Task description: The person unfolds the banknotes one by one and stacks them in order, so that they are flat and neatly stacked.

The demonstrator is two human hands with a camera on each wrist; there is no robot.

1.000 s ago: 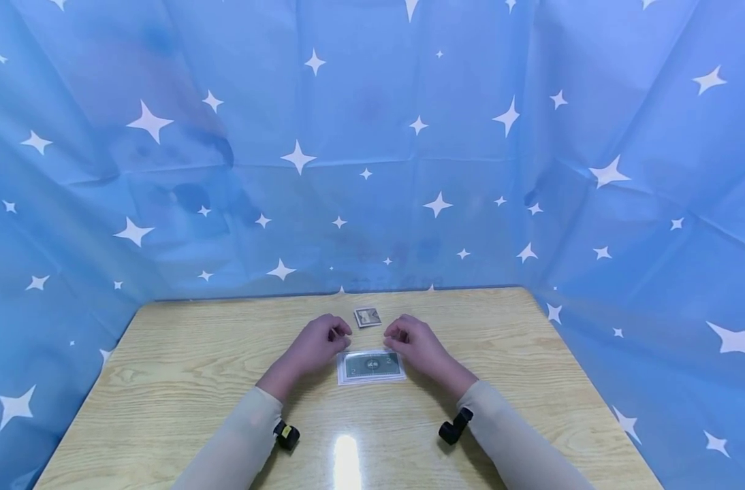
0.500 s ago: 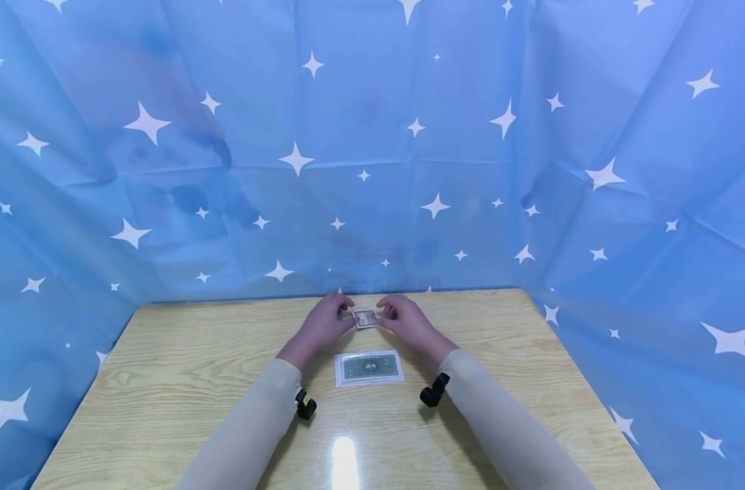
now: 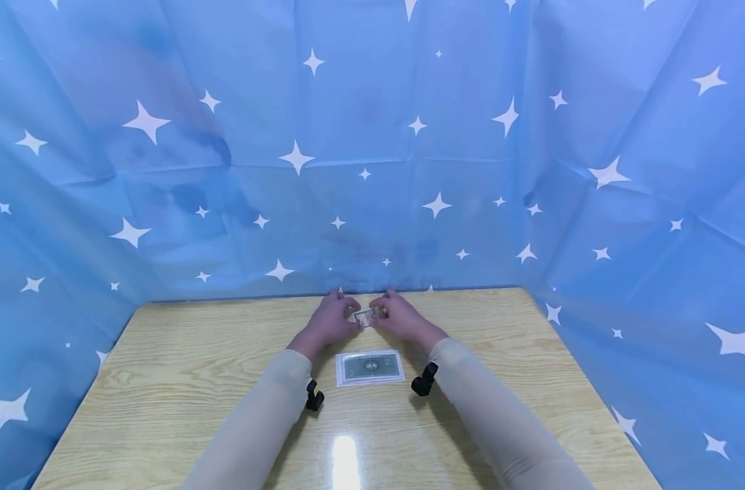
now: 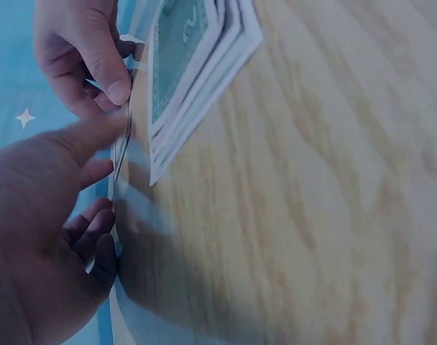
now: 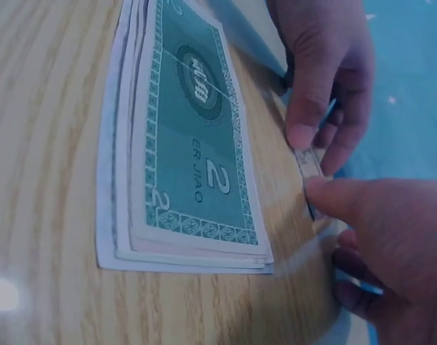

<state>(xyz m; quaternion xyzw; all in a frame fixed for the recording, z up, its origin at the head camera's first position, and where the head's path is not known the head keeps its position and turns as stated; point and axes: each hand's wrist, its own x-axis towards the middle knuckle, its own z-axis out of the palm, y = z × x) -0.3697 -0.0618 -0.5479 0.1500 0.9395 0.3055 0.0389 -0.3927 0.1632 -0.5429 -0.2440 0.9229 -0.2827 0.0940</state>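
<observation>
A small picture card (image 3: pixel 365 318) lies near the table's far edge, between the two hands. My left hand (image 3: pixel 332 320) pinches its left side, the thumb at the near edge and the fingers curled toward the far edge. From the other side my right hand (image 3: pixel 402 318) pinches it in the same way. In the right wrist view both thumbs meet the card's (image 5: pixel 308 164) near edge; the fingertips behind it are partly hidden. Closer to me lies a stack of paper banknotes (image 5: pixel 197 136), the top one green and marked 2 ER JIAO. Neither hand touches that stack.
The wooden table (image 3: pixel 195 395) ends just behind the hands. A blue cloth with white stars (image 3: pixel 372 136) hangs behind it and on both sides. A bright light reflection shows on the front of the tabletop.
Both hands have moved forward from above the banknote stack to the small card and closed in on its sides. The card has turned slightly; the banknotes have stayed in place.
</observation>
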